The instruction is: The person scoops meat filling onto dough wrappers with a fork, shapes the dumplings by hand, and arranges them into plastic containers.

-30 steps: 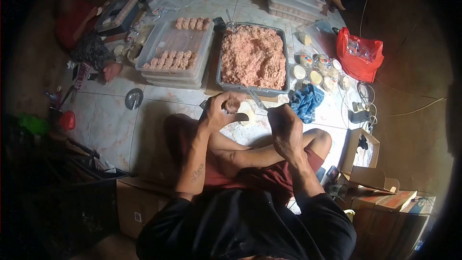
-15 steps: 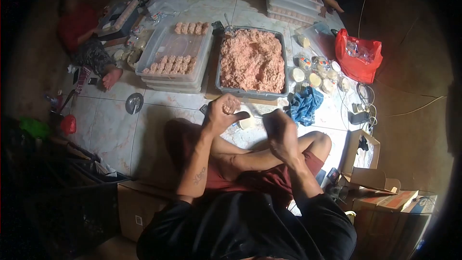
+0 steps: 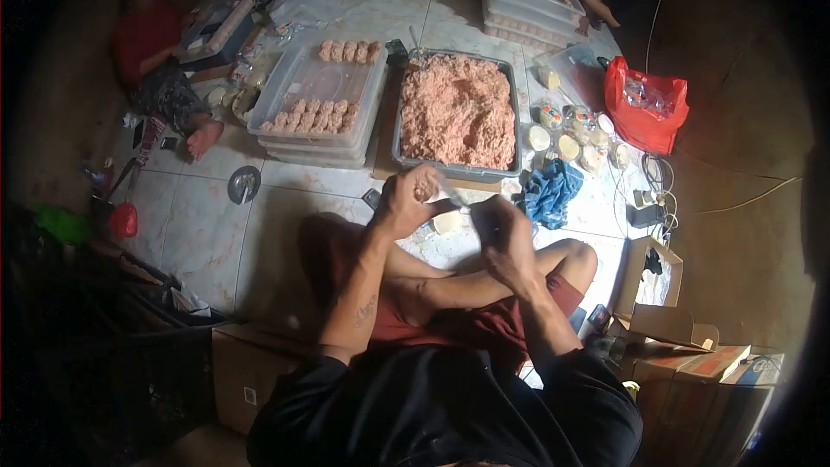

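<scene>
My left hand [image 3: 401, 209] is curled around a small lump of pink minced mixture [image 3: 424, 192], in front of the dark tub. Close on its right, my right hand [image 3: 508, 238] grips a thin, shiny utensil [image 3: 453, 194]; blur hides whether it is a spoon or a blade. The utensil points toward the lump. Beneath my hands a pale round piece [image 3: 447, 223] lies on the floor. Just beyond them stands the grey tub [image 3: 519, 125], heaped with pink minced mixture [image 3: 454, 104]. A clear plastic tray [image 3: 313, 78] to its left holds two rows of shaped lumps.
Right of the tub are a crumpled blue cloth [image 3: 552, 195], several round pale-topped packs [image 3: 568, 147] and a red plastic bag [image 3: 647, 104]. Stacked trays [image 3: 532, 13] stand at the back. A person in red [image 3: 147, 43] sits far left; another person's hand [image 3: 584, 24] shows upper right.
The utensil in my right hand has swung up and toward the lump in my left hand. Both hands stay in nearly the same place; the view has shifted slightly.
</scene>
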Demonstrator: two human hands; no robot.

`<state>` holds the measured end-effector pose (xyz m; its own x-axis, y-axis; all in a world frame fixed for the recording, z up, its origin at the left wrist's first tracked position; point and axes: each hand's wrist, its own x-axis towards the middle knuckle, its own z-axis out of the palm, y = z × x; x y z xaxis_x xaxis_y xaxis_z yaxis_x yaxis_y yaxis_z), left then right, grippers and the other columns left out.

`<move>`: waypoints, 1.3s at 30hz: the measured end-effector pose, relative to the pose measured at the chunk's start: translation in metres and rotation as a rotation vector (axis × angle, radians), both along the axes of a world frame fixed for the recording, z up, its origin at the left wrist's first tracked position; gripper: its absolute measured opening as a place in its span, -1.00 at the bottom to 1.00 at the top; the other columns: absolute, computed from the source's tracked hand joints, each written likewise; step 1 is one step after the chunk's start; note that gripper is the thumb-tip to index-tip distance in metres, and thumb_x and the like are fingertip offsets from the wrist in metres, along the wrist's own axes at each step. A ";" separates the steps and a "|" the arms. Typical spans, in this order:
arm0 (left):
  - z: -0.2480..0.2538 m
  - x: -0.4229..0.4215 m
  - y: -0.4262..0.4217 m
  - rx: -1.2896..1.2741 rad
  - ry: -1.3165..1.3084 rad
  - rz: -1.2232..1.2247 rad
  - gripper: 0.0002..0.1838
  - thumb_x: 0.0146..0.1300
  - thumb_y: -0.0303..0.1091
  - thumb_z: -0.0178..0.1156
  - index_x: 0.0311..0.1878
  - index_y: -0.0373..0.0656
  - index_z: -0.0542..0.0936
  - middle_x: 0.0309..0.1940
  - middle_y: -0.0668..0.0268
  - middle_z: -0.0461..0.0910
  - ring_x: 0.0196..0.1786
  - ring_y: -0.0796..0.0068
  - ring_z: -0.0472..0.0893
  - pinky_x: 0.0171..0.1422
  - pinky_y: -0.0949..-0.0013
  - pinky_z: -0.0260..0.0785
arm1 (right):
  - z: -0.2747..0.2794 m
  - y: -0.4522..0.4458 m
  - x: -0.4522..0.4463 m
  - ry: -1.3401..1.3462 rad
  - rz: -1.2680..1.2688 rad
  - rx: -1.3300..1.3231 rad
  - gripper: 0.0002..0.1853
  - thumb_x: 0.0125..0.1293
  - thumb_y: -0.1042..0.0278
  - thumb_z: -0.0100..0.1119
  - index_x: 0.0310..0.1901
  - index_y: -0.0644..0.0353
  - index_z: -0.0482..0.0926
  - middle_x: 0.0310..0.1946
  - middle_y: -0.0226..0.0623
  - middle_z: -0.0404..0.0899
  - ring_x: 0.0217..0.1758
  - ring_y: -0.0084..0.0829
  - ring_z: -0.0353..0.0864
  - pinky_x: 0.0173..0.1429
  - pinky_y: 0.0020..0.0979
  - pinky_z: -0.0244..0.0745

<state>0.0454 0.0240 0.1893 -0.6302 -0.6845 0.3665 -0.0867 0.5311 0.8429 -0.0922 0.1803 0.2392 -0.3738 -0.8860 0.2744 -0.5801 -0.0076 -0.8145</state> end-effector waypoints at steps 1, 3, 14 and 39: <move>0.005 0.010 0.005 0.074 0.204 -0.051 -0.61 0.03 -0.18 0.59 -0.27 -0.19 0.61 -0.37 0.22 0.68 -0.26 0.35 0.68 -0.08 0.34 0.50 | 0.008 0.007 0.003 -0.139 -0.080 0.052 -0.90 0.18 0.66 0.16 -0.26 0.43 0.50 -0.41 0.05 0.56 -0.34 -0.29 0.53 -0.18 -0.29 0.49; -0.021 0.017 -0.010 0.234 0.223 -0.157 -0.61 0.02 -0.20 0.60 -0.24 -0.19 0.61 -0.35 0.19 0.67 -0.25 0.37 0.67 -0.09 0.35 0.50 | 0.013 0.008 0.001 -0.220 -0.129 0.096 -0.91 0.21 0.62 0.19 -0.26 0.41 0.51 -0.43 0.04 0.54 -0.33 -0.31 0.53 -0.17 -0.28 0.49; -0.045 0.023 -0.041 0.561 0.196 -0.206 -0.36 0.47 0.19 0.09 0.24 -0.24 0.49 -0.08 0.34 0.59 -0.07 0.55 0.56 0.09 0.38 0.45 | -0.011 -0.094 -0.061 0.317 -0.120 0.105 -0.76 0.31 0.44 0.21 -0.05 0.41 0.60 -0.05 0.27 0.60 0.08 0.17 0.59 0.08 -0.02 0.50; -0.167 0.045 -0.120 0.917 -0.049 -0.090 -0.47 0.29 0.19 0.32 -0.19 -0.20 0.65 -0.38 0.24 0.67 -0.41 0.60 0.61 -0.45 0.49 0.43 | -0.053 -0.481 0.105 0.344 0.839 0.116 -0.65 0.33 0.32 0.20 0.09 0.27 0.55 -0.32 -0.13 0.68 -0.31 -0.32 0.65 -0.20 -0.27 0.52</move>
